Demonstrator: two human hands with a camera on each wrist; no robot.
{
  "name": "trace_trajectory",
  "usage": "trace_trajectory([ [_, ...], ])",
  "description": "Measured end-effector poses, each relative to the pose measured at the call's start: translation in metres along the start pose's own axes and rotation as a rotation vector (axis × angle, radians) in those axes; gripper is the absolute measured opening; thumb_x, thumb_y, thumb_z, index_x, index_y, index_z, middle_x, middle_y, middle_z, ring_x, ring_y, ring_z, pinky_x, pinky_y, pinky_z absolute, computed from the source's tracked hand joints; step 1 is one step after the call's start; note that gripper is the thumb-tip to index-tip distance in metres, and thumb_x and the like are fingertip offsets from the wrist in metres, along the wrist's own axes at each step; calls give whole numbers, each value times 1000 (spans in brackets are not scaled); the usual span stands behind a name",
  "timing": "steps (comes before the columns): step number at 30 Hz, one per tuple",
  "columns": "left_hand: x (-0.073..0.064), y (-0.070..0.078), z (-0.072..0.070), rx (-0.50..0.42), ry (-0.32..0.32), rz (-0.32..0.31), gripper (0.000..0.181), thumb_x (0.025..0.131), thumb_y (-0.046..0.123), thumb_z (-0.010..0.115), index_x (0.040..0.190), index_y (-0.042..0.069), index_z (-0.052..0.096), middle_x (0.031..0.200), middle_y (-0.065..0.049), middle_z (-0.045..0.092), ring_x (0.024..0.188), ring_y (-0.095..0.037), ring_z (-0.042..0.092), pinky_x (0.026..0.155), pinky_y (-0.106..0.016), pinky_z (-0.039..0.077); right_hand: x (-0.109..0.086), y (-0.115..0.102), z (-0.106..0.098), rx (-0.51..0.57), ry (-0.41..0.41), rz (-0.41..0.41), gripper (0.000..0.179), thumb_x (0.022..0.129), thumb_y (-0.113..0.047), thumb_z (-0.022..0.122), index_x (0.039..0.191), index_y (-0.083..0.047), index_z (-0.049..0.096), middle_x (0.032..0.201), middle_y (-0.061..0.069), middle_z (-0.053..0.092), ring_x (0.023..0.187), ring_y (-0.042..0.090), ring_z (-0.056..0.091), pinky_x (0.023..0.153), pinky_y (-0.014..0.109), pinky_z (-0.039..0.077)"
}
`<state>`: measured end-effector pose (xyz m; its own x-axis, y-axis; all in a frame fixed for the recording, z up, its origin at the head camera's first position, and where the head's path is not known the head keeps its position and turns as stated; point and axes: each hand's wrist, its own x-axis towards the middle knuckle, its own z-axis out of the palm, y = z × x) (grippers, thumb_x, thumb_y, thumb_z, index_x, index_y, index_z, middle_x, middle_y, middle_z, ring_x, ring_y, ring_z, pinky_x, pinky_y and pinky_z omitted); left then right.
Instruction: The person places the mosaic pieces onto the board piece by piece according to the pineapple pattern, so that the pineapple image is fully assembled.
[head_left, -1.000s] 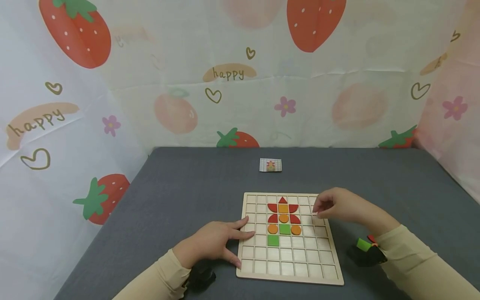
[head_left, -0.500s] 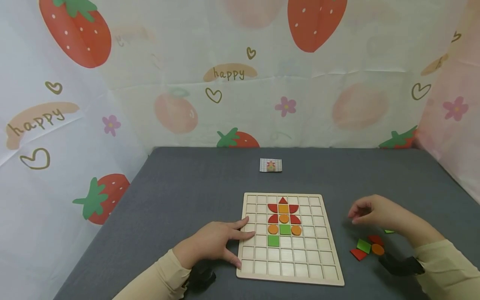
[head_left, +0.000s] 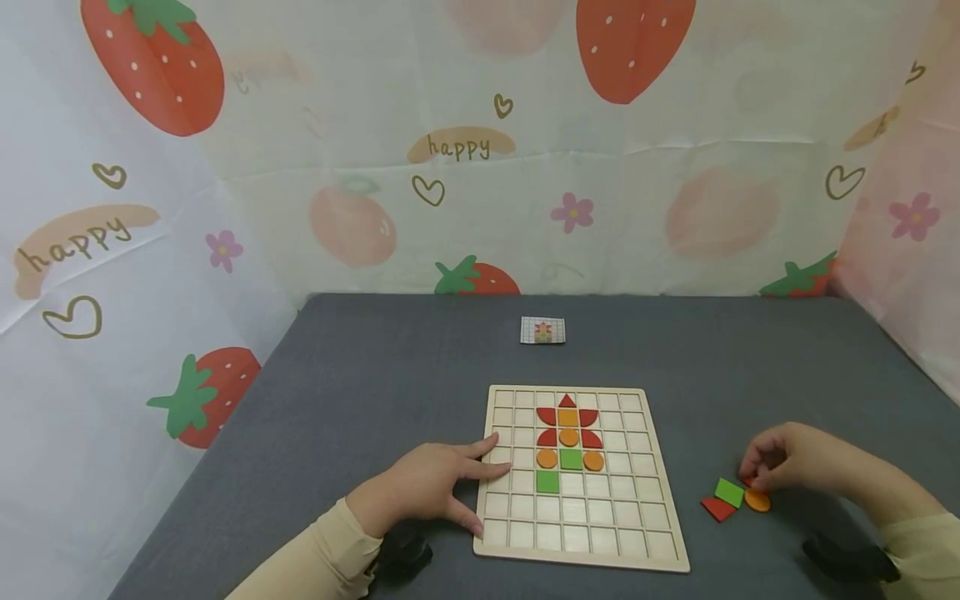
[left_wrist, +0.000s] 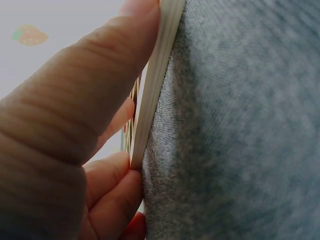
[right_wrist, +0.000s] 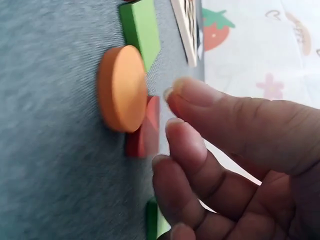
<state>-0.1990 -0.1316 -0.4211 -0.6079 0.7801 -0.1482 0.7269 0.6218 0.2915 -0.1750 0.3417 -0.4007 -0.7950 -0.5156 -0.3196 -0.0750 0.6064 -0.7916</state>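
Observation:
My left hand (head_left: 427, 479) rests along the left side of a wooden grid board (head_left: 581, 561), fingers spread over its edge and thumb at the lower left corner. On the board, red, orange and green pieces form a figure, with a green square (head_left: 548, 482) lowest. Right of the board, my right hand (head_left: 798, 458) hovers over loose pieces, its bent fingers and thumb slightly apart with nothing between them. Nearest its fingertips are a red piece (right_wrist: 150, 127) and an orange disc (right_wrist: 129, 90). Beside these lie a green square (head_left: 729, 492) and another red piece (head_left: 718, 509).
A small card (head_left: 543, 330) printed with a coloured figure lies behind the board on the dark grey table (head_left: 390, 367). Another green piece (right_wrist: 152, 220) shows below the fingers in the right wrist view. Printed cloth (head_left: 630, 167) stands around the table.
My right hand has moved from the board's right edge rightward and down to the loose pieces, uncovering some of them. The left hand and the board have stayed put.

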Motion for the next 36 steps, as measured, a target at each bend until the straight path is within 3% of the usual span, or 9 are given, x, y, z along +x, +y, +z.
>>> trace_trajectory([
  [7,0,1,-1,-3,-2,-12,81,64,68,59,136,37,39,149,2,26,127,-15,40,95,-35,39,-5,6,3,-11,-56,-51,19,76,-14,71,86,-1,61,69,-5,53,60,4,48,51,23,39],
  [15,1,0,-1,6,7,1,81,64,68,59,136,37,40,149,2,26,127,-15,40,95,-35,40,-5,2,8,-149,-32,-89,20,70,-13,74,80,-9,57,65,-10,47,56,2,44,48,23,35],
  [21,1,-1,-1,6,6,3,81,64,68,58,137,37,40,148,1,27,126,-15,41,95,-35,40,-3,-3,9,-178,-32,-46,20,73,-15,73,74,-9,54,65,-9,47,57,3,44,49,24,33],
  [29,1,1,-2,3,-4,-2,80,65,67,59,137,37,40,149,1,26,126,-15,41,95,-35,40,-2,-7,4,-136,-42,6,12,78,-17,70,76,-8,61,69,-7,55,60,4,48,52,23,37],
  [36,1,1,-2,-1,-7,-13,81,64,68,59,136,38,39,149,3,25,127,-14,40,96,-35,39,4,-15,0,-129,27,9,14,82,-22,66,80,-8,65,71,-2,58,60,7,49,53,24,39],
])
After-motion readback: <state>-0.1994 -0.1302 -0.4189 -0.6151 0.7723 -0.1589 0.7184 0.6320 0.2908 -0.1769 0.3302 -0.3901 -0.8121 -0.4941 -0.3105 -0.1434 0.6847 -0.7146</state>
